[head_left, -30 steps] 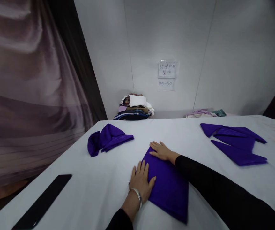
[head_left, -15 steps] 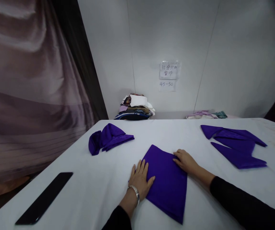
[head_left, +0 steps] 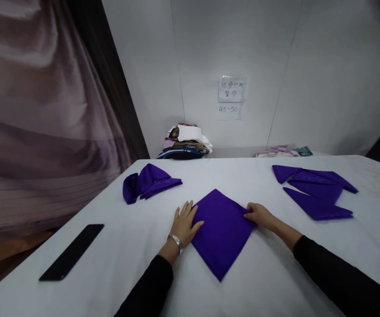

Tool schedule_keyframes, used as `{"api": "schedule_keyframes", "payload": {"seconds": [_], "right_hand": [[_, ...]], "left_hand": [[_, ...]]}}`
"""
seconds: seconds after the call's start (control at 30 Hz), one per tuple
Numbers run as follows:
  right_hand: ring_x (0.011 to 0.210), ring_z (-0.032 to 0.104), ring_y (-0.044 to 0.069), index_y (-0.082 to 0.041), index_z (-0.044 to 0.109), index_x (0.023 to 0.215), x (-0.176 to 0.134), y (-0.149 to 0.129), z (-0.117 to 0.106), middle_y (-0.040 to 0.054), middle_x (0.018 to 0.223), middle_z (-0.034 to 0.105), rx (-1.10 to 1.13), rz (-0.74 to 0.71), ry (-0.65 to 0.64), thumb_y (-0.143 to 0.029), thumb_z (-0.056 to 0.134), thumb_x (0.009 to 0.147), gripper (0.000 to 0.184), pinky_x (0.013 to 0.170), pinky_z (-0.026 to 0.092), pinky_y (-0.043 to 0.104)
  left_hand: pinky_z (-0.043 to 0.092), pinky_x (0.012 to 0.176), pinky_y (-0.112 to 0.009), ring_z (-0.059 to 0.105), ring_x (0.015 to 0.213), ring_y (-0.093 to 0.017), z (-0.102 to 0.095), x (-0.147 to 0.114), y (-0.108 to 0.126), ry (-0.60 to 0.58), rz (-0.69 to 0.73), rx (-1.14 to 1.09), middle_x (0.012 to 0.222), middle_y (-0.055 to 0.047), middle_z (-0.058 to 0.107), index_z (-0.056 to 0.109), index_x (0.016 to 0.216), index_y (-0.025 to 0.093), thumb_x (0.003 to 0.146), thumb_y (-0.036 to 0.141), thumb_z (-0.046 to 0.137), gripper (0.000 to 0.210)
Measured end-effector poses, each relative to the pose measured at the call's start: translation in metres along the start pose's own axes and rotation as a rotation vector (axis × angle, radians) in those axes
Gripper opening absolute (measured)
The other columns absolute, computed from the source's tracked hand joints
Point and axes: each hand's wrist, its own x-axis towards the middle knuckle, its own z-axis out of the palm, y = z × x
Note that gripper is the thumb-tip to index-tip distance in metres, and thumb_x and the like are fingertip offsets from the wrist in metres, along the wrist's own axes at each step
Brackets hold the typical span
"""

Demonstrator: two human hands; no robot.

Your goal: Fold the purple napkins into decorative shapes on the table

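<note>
A purple cloth napkin (head_left: 222,233), folded into a square, lies flat on the white-covered table with one corner pointing toward me. My left hand (head_left: 184,224) rests flat on its left corner with the fingers spread; a silver bracelet or watch circles the wrist. At the opposite corner my right hand (head_left: 259,216) pinches the napkin's right edge between thumb and fingers. The edge near that pinch is slightly raised or creased.
A folded purple napkin (head_left: 152,182) sits at the back left and another purple folded napkin (head_left: 318,191) at the back right. A long black flat object (head_left: 72,253) lies at left. Behind the table (head_left: 133,246) are a pile of fabrics (head_left: 186,143) and a wall sign (head_left: 231,94).
The napkin has turned so that a corner points toward me. My right hand now pinches its right corner, while my left hand has shifted slightly left with the cloth.
</note>
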Motion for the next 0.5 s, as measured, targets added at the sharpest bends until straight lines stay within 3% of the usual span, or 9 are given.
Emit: {"api": "schedule_keyframes", "payload": {"seconds": [0.13,0.23,0.37,0.5], "right_hand": [[0.044,0.044,0.008,-0.019,0.049,0.089,-0.023,0.010,-0.001,-0.0054,0.059,0.053,0.447,0.047,-0.146,-0.032,0.059,0.070,0.025,0.041,0.033,0.020],[0.044,0.046,0.008,-0.020,0.045,0.110,-0.038,0.011,-0.004,-0.0041,0.065,0.055,0.555,0.052,-0.208,-0.038,0.061,0.071,0.046,0.039,0.036,0.020],[0.052,0.052,0.010,-0.021,0.040,0.124,-0.045,0.010,-0.008,0.0004,0.075,0.060,0.576,0.064,-0.233,-0.042,0.061,0.073,0.058,0.042,0.041,0.020],[0.062,0.057,0.012,-0.022,0.039,0.127,-0.047,0.012,-0.011,0.0034,0.085,0.062,0.599,0.083,-0.218,-0.045,0.059,0.075,0.060,0.048,0.047,0.022]], "left_hand": [[0.026,0.105,-0.041,0.035,0.125,-0.020,-0.008,-0.029,-0.001,0.138,-0.071,-0.128,0.134,-0.007,0.043,0.047,0.122,0.021,0.084,0.043,0.039,0.044],[0.038,0.096,-0.038,0.050,0.108,-0.019,-0.011,-0.057,0.001,0.201,-0.139,-0.237,0.113,-0.005,0.059,0.055,0.110,0.021,0.084,0.039,0.041,0.034],[0.044,0.086,-0.037,0.055,0.095,-0.018,-0.010,-0.092,0.019,0.155,-0.066,-0.352,0.099,-0.004,0.063,0.059,0.100,0.023,0.082,0.032,0.045,0.024],[0.044,0.084,-0.036,0.053,0.093,-0.018,-0.010,-0.110,0.047,0.062,0.051,-0.388,0.100,-0.005,0.061,0.059,0.103,0.024,0.077,0.020,0.052,0.027]]}}
